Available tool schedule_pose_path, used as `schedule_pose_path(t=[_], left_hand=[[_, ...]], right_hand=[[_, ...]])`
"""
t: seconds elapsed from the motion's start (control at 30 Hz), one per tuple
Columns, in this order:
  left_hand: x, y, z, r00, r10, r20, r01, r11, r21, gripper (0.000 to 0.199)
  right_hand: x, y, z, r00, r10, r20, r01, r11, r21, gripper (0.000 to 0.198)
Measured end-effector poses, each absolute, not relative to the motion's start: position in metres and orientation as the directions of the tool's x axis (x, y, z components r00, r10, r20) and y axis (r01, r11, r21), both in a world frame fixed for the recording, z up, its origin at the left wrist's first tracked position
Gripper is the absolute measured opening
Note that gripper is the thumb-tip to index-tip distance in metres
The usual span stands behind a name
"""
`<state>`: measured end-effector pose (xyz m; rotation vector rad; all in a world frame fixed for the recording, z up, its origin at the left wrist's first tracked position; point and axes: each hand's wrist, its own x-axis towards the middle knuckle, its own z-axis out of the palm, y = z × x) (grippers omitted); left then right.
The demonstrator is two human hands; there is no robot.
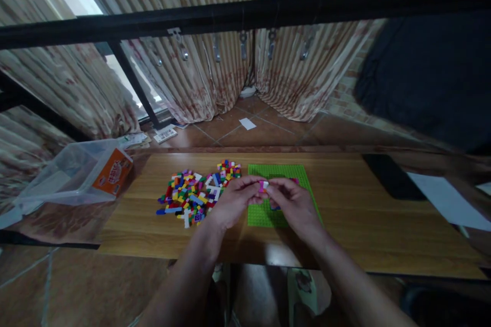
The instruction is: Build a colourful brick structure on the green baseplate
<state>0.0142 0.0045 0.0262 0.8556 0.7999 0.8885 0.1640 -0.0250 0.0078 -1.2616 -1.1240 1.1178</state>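
Both my left hand (pixel 233 203) and right hand (pixel 293 204) are pinching a small brick piece (pixel 264 185) between closed fingers above the green baseplate (pixel 282 172), and squeezing crookedly could be popping it loose.

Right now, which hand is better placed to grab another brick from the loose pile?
Probably the left hand: the pile of bricks lies just beside it on the table. The right hand is over the green baseplate, farther away.

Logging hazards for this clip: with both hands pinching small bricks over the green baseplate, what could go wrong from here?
The tiny bricks pinched between the left hand and right hand could slip and fall onto the green baseplate or off the table. A forearm sweeping sideways might scatter the loose brick pile, which lies close to the left wrist.
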Motion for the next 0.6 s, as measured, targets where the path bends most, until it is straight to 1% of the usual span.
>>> schedule_pose_path(t=[0.1,0.2,0.33,0.6], left_hand=[[0.0189,0.0042,0.0269,0.353,0.914,-0.199,-0.27,0.303,0.914,0.025],[0.0225,0.0052,0.0258,0.313,0.934,-0.175,-0.223,0.251,0.942,0.023],[0.0255,0.0056,0.0216,0.285,0.949,-0.132,-0.211,0.196,0.957,0.02],[0.0237,0.0027,0.0175,0.241,0.965,-0.104,-0.203,0.155,0.967,0.02]], right_hand=[[0.1619,-0.0207,0.0073,0.131,0.991,-0.03,-0.059,-0.022,-0.998,0.038],[0.1619,-0.018,0.0075,0.139,0.99,-0.036,-0.072,-0.026,-0.997,0.039],[0.1592,-0.0172,0.0071,0.132,0.99,-0.052,-0.085,-0.041,-0.996,0.036],[0.1532,-0.0168,0.0103,0.122,0.988,-0.092,-0.165,-0.071,-0.984,0.031]])
